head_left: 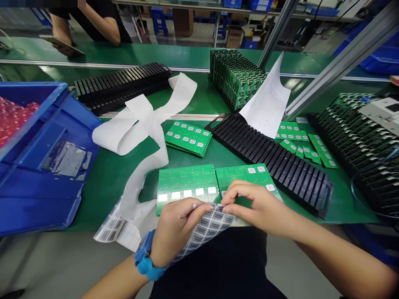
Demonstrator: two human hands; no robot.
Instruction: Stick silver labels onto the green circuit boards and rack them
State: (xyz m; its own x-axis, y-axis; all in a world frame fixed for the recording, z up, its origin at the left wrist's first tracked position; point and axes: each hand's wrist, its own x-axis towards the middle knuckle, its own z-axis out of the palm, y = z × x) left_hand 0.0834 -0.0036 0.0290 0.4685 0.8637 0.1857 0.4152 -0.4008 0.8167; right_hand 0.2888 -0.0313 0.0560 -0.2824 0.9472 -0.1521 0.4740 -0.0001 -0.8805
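Note:
My left hand (177, 224), with a blue watch on its wrist, grips a sheet of printed labels (205, 228) by its upper edge. At the same edge my right hand (249, 203) pinches with thumb and forefinger; whether a single label is between them I cannot make out. Just beyond the hands two green circuit boards lie side by side. The left circuit board (187, 176) has a row of white labels along its near side. On the right circuit board (241, 174) a few labels show, and my right hand covers part of it.
White backing strip (141, 120) curls across the table. Behind the boards lies a small stack of labelled boards (188, 139). Black slotted racks (274, 162), a full board rack (237, 77), a paper sheet (268, 99) and a blue bin (43, 166) stand around. A person sits opposite.

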